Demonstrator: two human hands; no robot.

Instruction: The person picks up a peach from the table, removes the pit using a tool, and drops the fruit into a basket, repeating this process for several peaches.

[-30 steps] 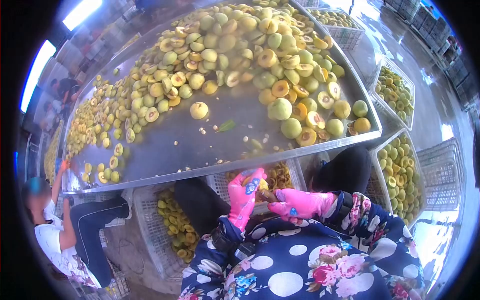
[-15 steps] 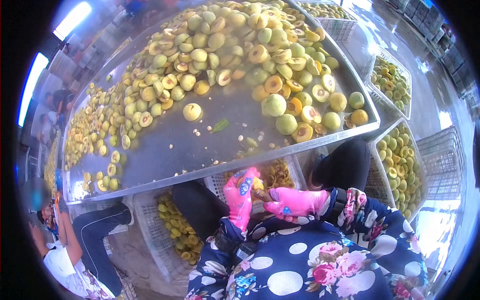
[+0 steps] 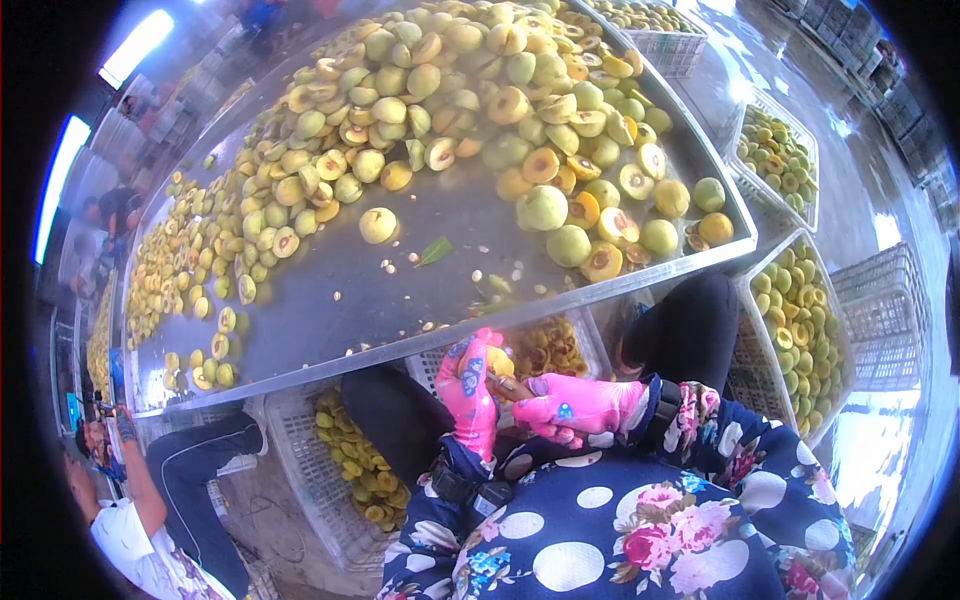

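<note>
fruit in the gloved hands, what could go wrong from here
The brown tool in the right hand points toward the left hand, so a slip might jab that glove; its tip is hard to make out.

The left hand holds the fruit right by the tool, so a hard push could knock it loose.

A leaf lies on the tray near the fruit pile and might get mixed in.

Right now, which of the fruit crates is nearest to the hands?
The crate between the left leg and the right leg, just past the left hand. The other crates stand outside the legs, farther away.
</note>
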